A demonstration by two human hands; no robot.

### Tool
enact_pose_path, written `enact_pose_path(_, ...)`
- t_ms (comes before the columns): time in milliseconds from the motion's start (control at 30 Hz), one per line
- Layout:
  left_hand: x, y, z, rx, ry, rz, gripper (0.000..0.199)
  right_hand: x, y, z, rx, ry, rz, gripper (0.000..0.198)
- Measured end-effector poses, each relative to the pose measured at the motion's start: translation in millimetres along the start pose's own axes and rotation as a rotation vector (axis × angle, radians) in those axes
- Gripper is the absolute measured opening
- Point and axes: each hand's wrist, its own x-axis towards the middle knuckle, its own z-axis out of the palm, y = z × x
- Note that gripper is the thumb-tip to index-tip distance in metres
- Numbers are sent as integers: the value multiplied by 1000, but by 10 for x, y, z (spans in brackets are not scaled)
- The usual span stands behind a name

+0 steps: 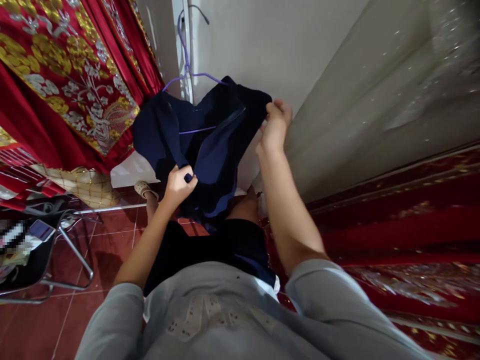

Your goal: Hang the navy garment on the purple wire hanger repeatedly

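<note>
A dark navy jacket (219, 145) hangs in front of me on a purple hanger (186, 62). Its front is parted at the neck, and the hanger's lower bar shows inside the opening. My left hand (180, 184) is closed on the front edge of the jacket, low on the opening, with a bit of cloth poking out of the fist. At the shoulder end on the right, my right hand (276, 122) pinches the jacket's cloth; some of its fingertips are hidden behind the fabric.
Red garments with gold and silver embroidery (86, 75) hang at left. A chair (48, 250) holding a phone (42, 230) stands on the red tiled floor (112, 250). Pale sheer cloth (375, 110) and red embroidered fabric (405, 220) hang close on the right.
</note>
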Motion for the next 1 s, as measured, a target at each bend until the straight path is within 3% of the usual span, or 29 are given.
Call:
enact_pose_path(33, -38, 25, 12, -55, 9, -4, 20, -160, -125, 10, 18, 195, 52, 30)
enact_pose_path(67, -76, 58, 14, -103, 8, -9, 18, -364, -261, 24, 58, 212, 30, 30)
enact_pose_path(133, -155, 137, -4, -179, 0, -26, 14, -856, -503, 67, 121, 77, -37, 25)
enact_pose_path(200, -242, 223, -33, -261, 11, -64, 8, -1347, -621, 126, 66, -77, -11, 24)
enact_pose_path(333, -417, 365, -44, -468, 173, -199, 13, -1906, -440, 206, 80, -517, 190, 27)
enact_pose_path(400, -473, 406, -28, -530, 259, -233, 20, -1959, -293, 194, 77, -668, 243, 29)
enact_pose_path(500, -495, 438, -5, -579, 287, -248, 27, -1932, -218, 139, 38, -765, 211, 30)
enact_pose_path(633, -479, 471, 25, -668, 246, -245, 28, -1911, -313, 84, 47, -721, 196, 28)
enact_pose_path(800, -486, 567, 81, -673, 241, -262, 15, -1904, -323, 29, 34, -693, 204, 22)
enact_pose_path(1000, -482, 650, 57, -497, 204, -116, 7, -1889, -288, -6, -37, -648, 176, 13)
